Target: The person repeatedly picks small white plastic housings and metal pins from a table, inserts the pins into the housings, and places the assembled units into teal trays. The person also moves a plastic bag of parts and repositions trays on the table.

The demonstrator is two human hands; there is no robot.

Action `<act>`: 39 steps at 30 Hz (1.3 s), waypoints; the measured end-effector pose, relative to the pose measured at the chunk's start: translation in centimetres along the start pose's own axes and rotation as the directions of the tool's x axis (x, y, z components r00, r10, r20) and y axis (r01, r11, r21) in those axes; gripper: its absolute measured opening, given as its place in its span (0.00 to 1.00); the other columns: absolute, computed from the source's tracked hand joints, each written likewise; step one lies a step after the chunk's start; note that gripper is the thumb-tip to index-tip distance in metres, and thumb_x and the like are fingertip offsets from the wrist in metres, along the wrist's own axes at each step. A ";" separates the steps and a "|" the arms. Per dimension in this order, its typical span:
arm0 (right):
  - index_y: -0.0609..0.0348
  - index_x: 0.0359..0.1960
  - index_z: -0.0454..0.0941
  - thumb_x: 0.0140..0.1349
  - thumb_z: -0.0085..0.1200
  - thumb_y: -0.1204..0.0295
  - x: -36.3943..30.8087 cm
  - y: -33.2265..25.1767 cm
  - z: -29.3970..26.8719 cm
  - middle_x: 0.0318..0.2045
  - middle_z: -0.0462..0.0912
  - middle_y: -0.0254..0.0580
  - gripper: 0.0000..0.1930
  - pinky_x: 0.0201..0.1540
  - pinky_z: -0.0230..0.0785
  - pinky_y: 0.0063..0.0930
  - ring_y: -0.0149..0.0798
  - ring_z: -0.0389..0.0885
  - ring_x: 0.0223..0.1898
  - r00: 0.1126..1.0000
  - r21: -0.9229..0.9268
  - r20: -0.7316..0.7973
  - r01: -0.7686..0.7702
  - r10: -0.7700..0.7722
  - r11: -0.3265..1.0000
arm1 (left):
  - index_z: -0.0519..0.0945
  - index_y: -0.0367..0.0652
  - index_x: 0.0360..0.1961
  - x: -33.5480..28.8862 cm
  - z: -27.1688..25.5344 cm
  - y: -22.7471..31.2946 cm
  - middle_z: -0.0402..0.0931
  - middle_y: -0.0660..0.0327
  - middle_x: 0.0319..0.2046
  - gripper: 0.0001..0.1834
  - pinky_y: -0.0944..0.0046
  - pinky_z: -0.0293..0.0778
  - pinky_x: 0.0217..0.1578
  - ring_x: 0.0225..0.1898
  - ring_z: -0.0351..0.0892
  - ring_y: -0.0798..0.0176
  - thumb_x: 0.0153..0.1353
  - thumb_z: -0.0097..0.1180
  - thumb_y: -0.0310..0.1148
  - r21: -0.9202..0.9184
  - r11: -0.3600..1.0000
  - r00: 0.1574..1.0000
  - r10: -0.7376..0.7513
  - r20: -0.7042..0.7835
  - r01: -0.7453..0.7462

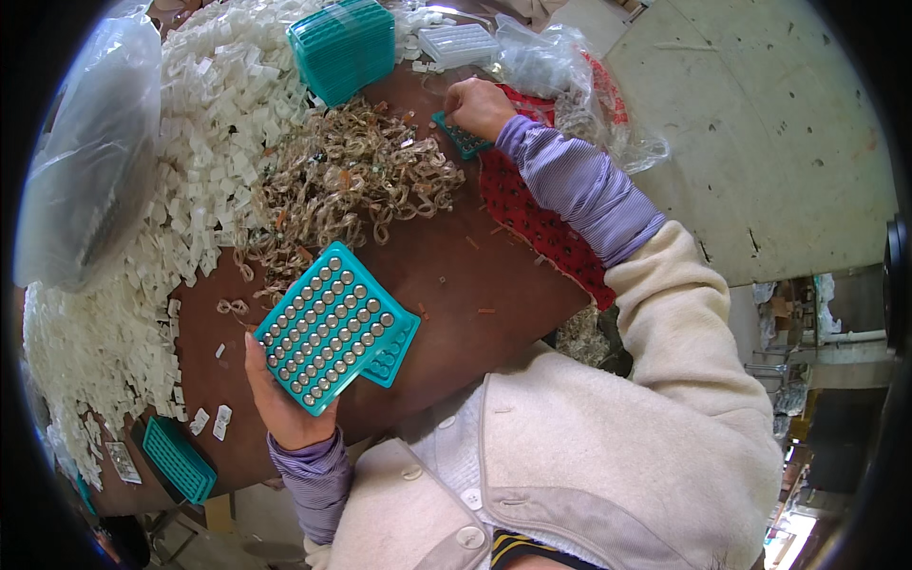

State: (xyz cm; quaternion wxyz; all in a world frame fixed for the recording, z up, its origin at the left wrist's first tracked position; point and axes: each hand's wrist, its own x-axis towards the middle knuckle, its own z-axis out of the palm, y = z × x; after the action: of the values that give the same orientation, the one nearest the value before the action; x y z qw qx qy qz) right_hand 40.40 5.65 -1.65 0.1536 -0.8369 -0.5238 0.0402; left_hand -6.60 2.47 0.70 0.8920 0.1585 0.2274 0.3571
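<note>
Brown tabletop (pixel 446 256): left hand (pixel 294 413) holding teal tray (pixel 369 284) of silver discs (pixel 328 321); right hand (pixel 480 106) at farther tray (pixel 465 140), can't tell its grip

teal tray (pixel 365 275) holding silver discs (pixel 341 311)

Over the near part of a table (pixel 446 275), a tray (pixel 316 407) filled with discs (pixel 341 311) is held by the left hand (pixel 290 408). Beyond it, a heap of loops (pixel 351 171) is spread, backed by a stack of trays (pixel 342 52). The left side is covered by small loose pieces (pixel 199 190), flanked by a bag (pixel 90 161). Farther right, a smaller tray (pixel 472 150) is partly covered by the right hand (pixel 483 109), beside a cloth (pixel 532 214).
</note>
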 end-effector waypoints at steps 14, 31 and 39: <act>0.55 0.38 0.88 0.63 0.65 0.68 -1.1 -1.0 1.1 0.37 0.85 0.43 0.07 0.49 0.78 0.41 0.49 0.86 0.42 0.941 -0.012 -0.099 0.325 -0.324 0.946 | 0.74 0.33 0.67 -0.6 -0.5 0.8 0.82 0.45 0.60 0.33 0.45 0.89 0.51 0.53 0.88 0.46 0.79 0.47 0.54 -0.009 1.000 0.999 0.027 0.026 -0.027; 0.61 0.34 0.83 0.61 0.63 0.71 -2.9 1.1 0.2 0.40 0.80 0.46 0.06 0.48 0.78 0.44 0.52 0.82 0.44 0.755 -0.220 -0.179 0.594 -0.631 0.774 | 0.76 0.34 0.65 -0.5 0.3 0.4 0.84 0.45 0.57 0.33 0.45 0.90 0.48 0.51 0.90 0.47 0.78 0.48 0.55 0.006 0.998 0.996 0.066 -0.065 -0.065; 0.53 0.43 0.90 0.66 0.62 0.63 -4.1 0.2 -0.9 0.39 0.82 0.46 0.11 0.54 0.75 0.45 0.52 0.81 0.47 0.824 -0.076 -0.231 0.515 -0.518 0.854 | 0.74 0.35 0.68 -1.9 -1.8 1.4 0.79 0.44 0.63 0.34 0.41 0.83 0.59 0.59 0.85 0.45 0.79 0.47 0.56 0.011 0.995 0.995 0.095 0.042 -0.096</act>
State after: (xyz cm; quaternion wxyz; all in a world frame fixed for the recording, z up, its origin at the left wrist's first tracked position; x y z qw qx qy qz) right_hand 38.99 1.75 -1.22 0.2175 -0.6633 -0.7078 -0.1083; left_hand -9.58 2.35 0.36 0.8773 0.1824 0.2036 0.3945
